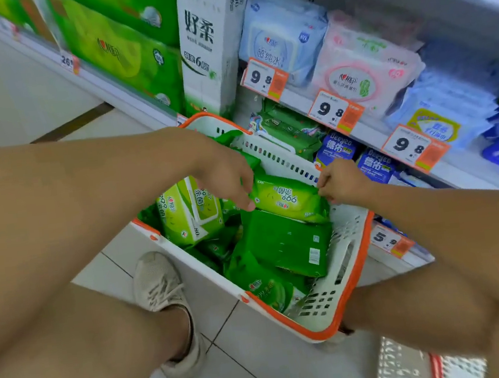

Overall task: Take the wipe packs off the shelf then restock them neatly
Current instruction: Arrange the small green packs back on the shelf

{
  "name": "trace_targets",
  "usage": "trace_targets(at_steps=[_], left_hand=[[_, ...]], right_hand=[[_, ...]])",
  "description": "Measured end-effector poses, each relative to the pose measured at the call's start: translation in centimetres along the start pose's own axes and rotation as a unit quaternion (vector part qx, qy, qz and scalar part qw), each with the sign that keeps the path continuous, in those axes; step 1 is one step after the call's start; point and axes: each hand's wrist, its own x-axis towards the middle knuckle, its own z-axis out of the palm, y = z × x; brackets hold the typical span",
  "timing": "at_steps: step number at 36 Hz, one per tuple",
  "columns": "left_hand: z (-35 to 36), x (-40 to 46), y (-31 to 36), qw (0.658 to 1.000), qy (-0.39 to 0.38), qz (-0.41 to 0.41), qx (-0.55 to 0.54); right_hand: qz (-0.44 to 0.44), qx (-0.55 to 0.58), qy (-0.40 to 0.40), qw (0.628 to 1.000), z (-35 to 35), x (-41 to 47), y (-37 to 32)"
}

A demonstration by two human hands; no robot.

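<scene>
The shelf unit [369, 134] runs diagonally across the top of the view, its edges carrying orange-and-white price tags [331, 111]. On its left stretch stand large green tissue boxes [120, 45] and a tall white tissue pack [210, 44]; further right lie pale blue wipe packs [280, 36], a pink wipe pack [365, 73], and, on the lower level, dark blue packs [335, 148] beside a few green ones [288, 128].

On the tiled floor [12, 85] in front of the shelf sits a white basket [344, 296] with an orange rim. It is filled with green wipe packs [288, 243] lying at mixed angles, some face up, some showing their backs.

The person's bare forearms reach in from both sides, and a beige shoe [165, 304] rests on the floor just beside the basket's near-left wall.

Above the basket's far half, one light green wipe pack [286, 198] is held between both hands. The left hand [224, 173] pinches its left end with thumb and fingertips, a narrow grip. The right hand [342, 183] is curled tight on the pack's right end, near the basket's far wall. The pack lies roughly level, label upward, over the other packs.
</scene>
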Motion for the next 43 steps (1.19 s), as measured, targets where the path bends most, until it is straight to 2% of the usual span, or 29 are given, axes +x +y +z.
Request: trace_targets(at_steps=[1,5,9,12,14,17,20,22,25,27,29,30,31,33,35,37,38,40,42,43], left_hand=[[0.0,0.0,-0.1,1.000,-0.002,-0.002,-0.001],[0.3,0.0,-0.4,0.999,-0.031,-0.016,0.012],[0.7,0.1,-0.7,0.999,-0.037,-0.023,0.010],[0.9,0.2,-0.6,0.999,-0.031,-0.023,0.002],[1.0,0.2,-0.5,0.999,-0.031,-0.025,-0.002],[0.9,0.1,-0.6,0.999,-0.048,-0.023,0.001],[0.2,-0.3,-0.9,0.998,-0.054,-0.032,-0.005],[-0.5,-0.7,-0.9,0.998,-0.036,-0.042,0.003],[-1.2,-1.0,-1.2,0.998,-0.012,-0.059,-0.026],[-1.8,-1.8,-1.1,0.995,0.025,-0.070,-0.066],[-2.4,-2.9,-0.9,0.983,0.064,-0.077,-0.152],[-2.7,-3.6,-0.7,0.966,0.079,-0.066,-0.238],[-2.9,-4.3,-0.4,0.933,0.088,-0.033,-0.347],[-3.6,-5.3,0.6,0.840,0.105,0.067,-0.528],[-4.5,-6.2,2.8,0.739,0.120,0.158,-0.644],[-5.7,-7.2,5.6,0.640,0.150,0.187,-0.730],[-6.2,-7.7,6.9,0.612,0.171,0.179,-0.751],[-6.9,-8.4,9.0,0.587,0.216,0.157,-0.764],[-7.3,-8.9,10.6,0.564,0.254,0.151,-0.771],[-7.5,-9.0,11.1,0.554,0.265,0.150,-0.775]], right_hand=[[0.022,-0.029,-0.009,0.999,0.1,-0.1,-0.1],[0.089,-0.009,-0.107,0.990,0.1,-1.4,-0.9],[0.156,0.073,-0.163,0.972,1.1,-2.1,-0.5],[0.216,0.201,-0.200,0.934,2.1,-2.3,0.2],[0.211,0.221,-0.196,0.932,2.6,-2.5,0.4],[0.164,0.132,-0.174,0.962,2.1,-2.6,-0.2],[0.090,0.079,-0.191,0.974,-2.1,-2.8,-2.8],[0.049,0.107,-0.155,0.981,-6.6,-3.2,-4.8],[0.046,0.205,-0.131,0.969,-12.4,-4.2,-7.7],[0.040,0.286,-0.124,0.949,-16.5,-6.2,-8.1],[0.032,0.390,-0.119,0.913,-20.4,-9.0,-7.6],[0.026,0.445,-0.115,0.888,-21.9,-10.4,-7.1],[0.019,0.501,-0.114,0.858,-22.8,-11.8,-6.6],[0.000,0.609,-0.114,0.785,-23.2,-13.9,-5.4],[-0.027,0.688,-0.114,0.716,-22.8,-15.5,-4.6],[-0.048,0.726,-0.091,0.680,-22.6,-16.2,-4.0],[-0.050,0.732,-0.061,0.676,-22.5,-16.2,-3.9],[-0.044,0.726,0.042,0.685,-22.5,-15.8,-4.1],[-0.040,0.680,0.146,0.717,-22.2,-15.4,-4.5],[-0.048,0.646,0.169,0.743,-22.1,-15.5,-4.7]])
